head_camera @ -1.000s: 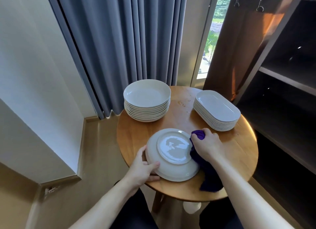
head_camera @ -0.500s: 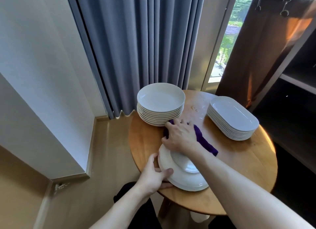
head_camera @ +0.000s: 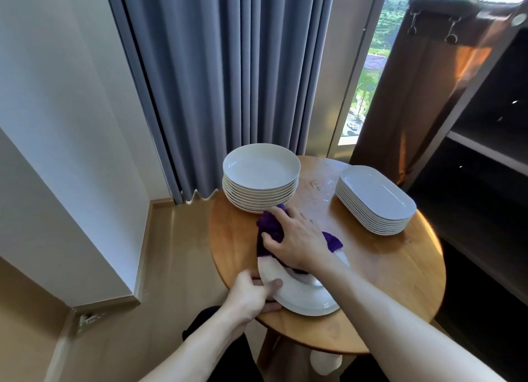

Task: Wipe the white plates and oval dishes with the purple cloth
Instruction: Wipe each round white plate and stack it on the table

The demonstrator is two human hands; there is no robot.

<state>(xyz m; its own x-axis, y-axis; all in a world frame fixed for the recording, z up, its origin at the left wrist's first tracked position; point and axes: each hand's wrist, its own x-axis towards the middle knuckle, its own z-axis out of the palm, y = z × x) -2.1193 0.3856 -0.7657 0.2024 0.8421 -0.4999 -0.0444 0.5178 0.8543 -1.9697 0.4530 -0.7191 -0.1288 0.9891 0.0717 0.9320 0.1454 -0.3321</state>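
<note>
Purple cloth (head_camera: 270, 229) sits bunched under the right grip (head_camera: 297, 246), whose fingers and thumb curl round it and press it onto the far-left part of the single plate (head_camera: 303, 299) being wiped. That plate lies at the near-left edge of the round bench (head_camera: 385, 281), seemingly upside down. The left grip (head_camera: 253, 294) pinches the plate's near-left rim, thumb on top and fingers underneath, steadying it. From the right grip, the uncovered part of the plate lies toward the person and to the right, so I judge the coming stroke has to sweep back that way across the surface. The stack of round plates (head_camera: 261, 181) stands just beyond the cloth, close enough to be nudged on an outward stroke; the stack of oval dishes (head_camera: 375, 200) stands well apart at the far right, on the right grip's side
</note>
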